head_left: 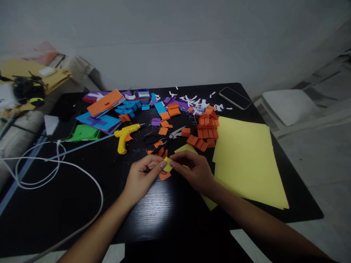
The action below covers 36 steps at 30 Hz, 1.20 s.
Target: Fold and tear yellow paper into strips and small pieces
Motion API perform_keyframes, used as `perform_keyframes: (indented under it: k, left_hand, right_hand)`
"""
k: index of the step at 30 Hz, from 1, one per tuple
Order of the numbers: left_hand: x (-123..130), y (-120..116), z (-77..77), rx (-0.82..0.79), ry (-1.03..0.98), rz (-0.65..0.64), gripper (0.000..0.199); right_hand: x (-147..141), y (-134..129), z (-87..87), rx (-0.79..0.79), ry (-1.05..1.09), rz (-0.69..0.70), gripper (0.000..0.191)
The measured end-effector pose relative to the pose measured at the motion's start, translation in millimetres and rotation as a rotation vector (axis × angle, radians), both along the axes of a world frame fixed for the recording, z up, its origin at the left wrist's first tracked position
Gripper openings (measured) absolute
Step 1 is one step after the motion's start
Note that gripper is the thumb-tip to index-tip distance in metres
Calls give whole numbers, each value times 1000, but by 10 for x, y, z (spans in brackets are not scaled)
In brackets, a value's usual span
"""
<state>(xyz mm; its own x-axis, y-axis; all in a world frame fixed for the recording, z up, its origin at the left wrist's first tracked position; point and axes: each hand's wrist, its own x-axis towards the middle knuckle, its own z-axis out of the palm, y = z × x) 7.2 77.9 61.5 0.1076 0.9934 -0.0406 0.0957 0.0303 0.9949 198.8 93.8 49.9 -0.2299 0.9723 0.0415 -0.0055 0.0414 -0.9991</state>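
A small piece of yellow paper (168, 165) is pinched between my two hands above the black table. My left hand (143, 174) grips its left side with thumb and fingers. On the right side, the thumb and fingertips of my right hand (196, 170) close on the same piece. A yellow paper strip (210, 202) lies partly under my right hand. Just beyond my hands are scissors (174, 135) with dark handles, among small orange paper pieces (163, 130). The yellow glue gun (126, 137) lies to the left of the scissors.
Large yellow sheets (246, 160) cover the table's right side, with a phone (235, 98) behind them. Folded orange pieces (207, 128), white scraps (196, 102) and coloured paper stacks (105, 104) lie along the back. A white cable (100, 186) loops across the left side.
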Motion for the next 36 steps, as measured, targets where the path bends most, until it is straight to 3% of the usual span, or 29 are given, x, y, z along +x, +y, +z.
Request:
perform_keyframes:
  k: [9,24,36]
  left_hand:
    - [9,12,26,21,34,-22,24]
    - [16,-11,22,22,2,36,26]
    - [6,-12,-14,87,63,21,17]
  right_hand:
    - [35,24,8,141,-76,22,9]
    - [-4,4,-3,32,-15,-18,19]
    - [8,3,2,78,-71,-47,6]
